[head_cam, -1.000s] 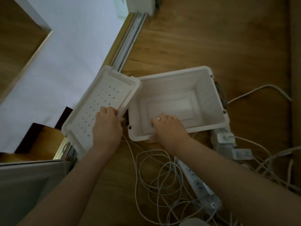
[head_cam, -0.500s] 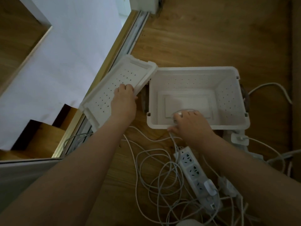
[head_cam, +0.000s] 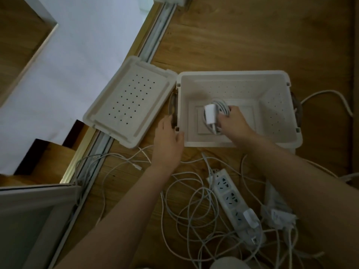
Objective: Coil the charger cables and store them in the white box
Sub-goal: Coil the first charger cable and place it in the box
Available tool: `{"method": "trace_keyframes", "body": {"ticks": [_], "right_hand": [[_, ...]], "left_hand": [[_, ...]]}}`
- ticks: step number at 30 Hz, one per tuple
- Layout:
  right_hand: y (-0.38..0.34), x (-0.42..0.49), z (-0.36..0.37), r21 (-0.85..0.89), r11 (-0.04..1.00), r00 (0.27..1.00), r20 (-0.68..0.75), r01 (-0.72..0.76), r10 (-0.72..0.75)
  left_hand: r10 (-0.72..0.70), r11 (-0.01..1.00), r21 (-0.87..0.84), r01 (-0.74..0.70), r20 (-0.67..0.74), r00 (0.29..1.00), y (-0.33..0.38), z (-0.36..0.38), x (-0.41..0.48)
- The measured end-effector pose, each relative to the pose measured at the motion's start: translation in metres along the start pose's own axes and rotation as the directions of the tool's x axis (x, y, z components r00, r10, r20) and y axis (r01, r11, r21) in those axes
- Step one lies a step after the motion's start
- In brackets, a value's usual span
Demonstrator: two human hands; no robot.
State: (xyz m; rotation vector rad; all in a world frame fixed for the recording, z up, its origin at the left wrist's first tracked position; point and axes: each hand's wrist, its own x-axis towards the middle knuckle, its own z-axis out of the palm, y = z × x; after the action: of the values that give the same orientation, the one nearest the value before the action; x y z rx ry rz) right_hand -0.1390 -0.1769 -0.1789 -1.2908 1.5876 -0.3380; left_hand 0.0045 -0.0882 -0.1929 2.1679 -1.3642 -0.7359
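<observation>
The white box (head_cam: 272, 88) stands open on the wooden floor, its inside bare except for what my right hand (head_cam: 234, 123) holds over its bottom: a coiled white charger cable with its plug adapter (head_cam: 212, 112). My left hand (head_cam: 168, 140) rests against the box's near-left corner, by its brown handle, fingers loosely apart and holding nothing. The perforated white lid (head_cam: 129, 101) lies upside down to the left of the box. A tangle of loose white cables (head_cam: 196, 200) spreads over the floor in front of the box.
A white power strip (head_cam: 231, 200) with an adapter plugged in lies among the cables. More adapters (head_cam: 277, 214) sit under my right forearm. A sliding-door track (head_cam: 155, 33) runs diagonally at the left, with a white wall beyond and a grey panel (head_cam: 29, 220) at bottom left.
My left hand let go of the lid, which now lies flat beside the box, and moved to the box's corner. My right hand brought the coiled charger cable into the box.
</observation>
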Motion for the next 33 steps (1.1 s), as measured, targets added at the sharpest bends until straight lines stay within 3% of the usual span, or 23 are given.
{"method": "trace_keyframes", "body": {"ticks": [2, 5, 7, 10, 13, 16, 18, 19, 22, 24, 26, 27, 29, 33], "right_hand": [[0.000, 0.005, 0.010, 0.048, 0.993, 0.994, 0.010, -0.112, 0.112], [0.000, 0.002, 0.021, -0.402, 0.900, 0.982, 0.011, -0.168, 0.188], [0.000, 0.001, 0.025, -0.573, 0.810, 0.990, -0.018, -0.125, 0.140], [-0.004, 0.008, 0.026, -0.504, 0.855, 0.991, -0.004, -0.121, 0.137], [-0.008, 0.012, 0.027, -0.232, 0.954, 0.981, -0.002, -0.189, 0.194], [-0.002, 0.011, 0.033, -0.443, 0.881, 0.984, -0.026, -0.168, 0.174], [-0.002, 0.003, 0.035, -0.562, 0.822, 0.996, -0.028, -0.087, 0.086], [-0.004, -0.005, 0.036, -0.578, 0.815, 0.999, -0.010, 0.020, -0.031], [-0.005, -0.039, 0.044, -0.437, 0.794, 0.905, 0.159, 0.423, -0.395], [0.000, -0.052, 0.050, -0.571, 0.604, 0.830, 0.339, 0.556, -0.444], [0.010, -0.048, 0.052, -0.725, 0.406, 0.820, 0.400, 0.556, -0.408], [0.008, -0.047, 0.051, -0.745, 0.383, 0.824, 0.393, 0.545, -0.408], [0.008, -0.045, 0.049, -0.722, 0.402, 0.799, 0.353, 0.564, -0.488], [0.003, -0.044, 0.040, -0.656, 0.472, 0.732, 0.187, 0.589, -0.655]], "left_hand": [[-0.016, 0.999, 0.028, 0.016, -0.013, 1.000, 0.001, 0.002, -0.005], [0.009, 1.000, 0.027, -0.008, -0.050, 0.999, -0.002, 0.006, -0.012], [0.023, 0.999, 0.038, -0.021, -0.048, 0.999, -0.006, 0.007, -0.011], [0.053, 0.996, 0.067, -0.050, -0.035, 0.998, -0.007, 0.007, -0.007], [0.068, 0.991, 0.118, -0.065, -0.018, 0.998, -0.006, 0.004, -0.002], [0.088, 0.987, 0.138, -0.088, 0.011, 0.996, -0.008, 0.000, 0.002], [0.122, 0.985, 0.124, -0.123, 0.018, 0.992, -0.013, -0.004, 0.004], [0.145, 0.984, 0.105, -0.145, 0.007, 0.989, -0.016, -0.007, 0.003], [0.163, 0.982, 0.112, -0.153, -0.086, 0.983, -0.031, -0.016, 0.003], [0.081, 0.974, 0.217, -0.062, -0.080, 0.993, -0.049, -0.020, 0.011], [-0.077, 0.930, 0.362, 0.064, 0.023, 0.997, -0.071, -0.023, 0.023], [-0.156, 0.898, 0.427, 0.107, 0.082, 0.984, -0.080, -0.023, 0.029], [-0.243, 0.863, 0.488, 0.132, 0.172, 0.955, -0.091, -0.021, 0.036], [-0.155, 0.904, 0.426, 0.019, 0.285, 0.946, -0.088, -0.011, 0.042]]}}
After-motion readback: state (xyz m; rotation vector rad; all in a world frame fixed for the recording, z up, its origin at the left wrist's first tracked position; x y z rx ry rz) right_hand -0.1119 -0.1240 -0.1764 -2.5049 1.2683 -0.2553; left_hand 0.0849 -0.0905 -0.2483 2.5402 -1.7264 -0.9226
